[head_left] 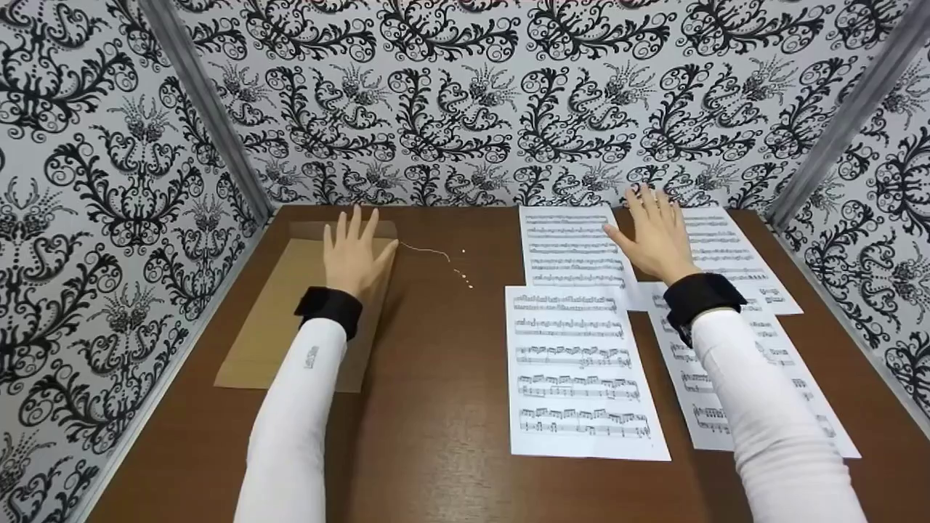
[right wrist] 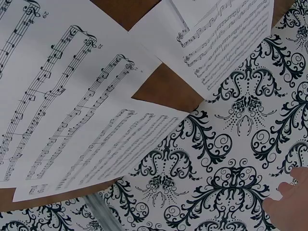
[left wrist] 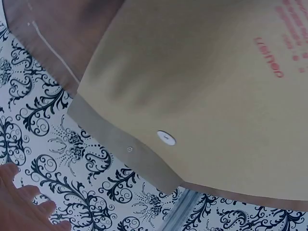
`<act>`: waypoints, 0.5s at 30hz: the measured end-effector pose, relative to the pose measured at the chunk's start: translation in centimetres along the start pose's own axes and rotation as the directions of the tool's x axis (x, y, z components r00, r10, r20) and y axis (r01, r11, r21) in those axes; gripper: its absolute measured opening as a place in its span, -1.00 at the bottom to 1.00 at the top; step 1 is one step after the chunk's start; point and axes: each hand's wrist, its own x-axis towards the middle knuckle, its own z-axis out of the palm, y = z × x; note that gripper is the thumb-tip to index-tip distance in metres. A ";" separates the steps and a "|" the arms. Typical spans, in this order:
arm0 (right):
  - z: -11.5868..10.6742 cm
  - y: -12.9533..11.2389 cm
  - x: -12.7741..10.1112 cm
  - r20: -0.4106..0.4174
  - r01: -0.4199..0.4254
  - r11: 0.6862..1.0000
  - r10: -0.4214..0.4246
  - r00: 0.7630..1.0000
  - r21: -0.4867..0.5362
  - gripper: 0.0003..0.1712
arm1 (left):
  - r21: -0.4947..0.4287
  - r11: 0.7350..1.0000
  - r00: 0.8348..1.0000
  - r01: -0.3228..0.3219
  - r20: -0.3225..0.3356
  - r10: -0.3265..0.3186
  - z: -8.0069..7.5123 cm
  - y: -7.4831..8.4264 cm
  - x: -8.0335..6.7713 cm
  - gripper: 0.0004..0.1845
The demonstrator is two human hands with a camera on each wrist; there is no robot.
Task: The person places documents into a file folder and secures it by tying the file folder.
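We were working in a small staged booth, not a lived-in room: black-and-white damask wallpaper (head_left: 465, 102) lined three walls joined by grey corner strips (head_left: 211, 109), closing in a brown tabletop (head_left: 436, 407) laid with music sheets (head_left: 577, 370).

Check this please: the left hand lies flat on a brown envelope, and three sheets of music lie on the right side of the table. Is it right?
Not quite. The head view shows four sheets of music, not three: two near, two far, with the right hand over the far pair. The rest holds: the left hand lies flat on the brown envelope.
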 end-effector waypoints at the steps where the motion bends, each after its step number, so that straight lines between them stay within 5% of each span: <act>1: 0.1 -0.1 -0.1 0.005 0.002 1.000 -0.002 1.000 0.005 0.00 | 0.003 1.000 1.000 -0.001 -0.003 0.001 0.2 -0.1 -0.2 -0.18; 15: 3.3 -4.4 -0.4 0.071 0.070 0.997 -0.072 0.995 0.028 -0.01 | -0.002 0.998 0.995 0.056 0.084 -0.056 2.5 -2.5 -3.0 -0.20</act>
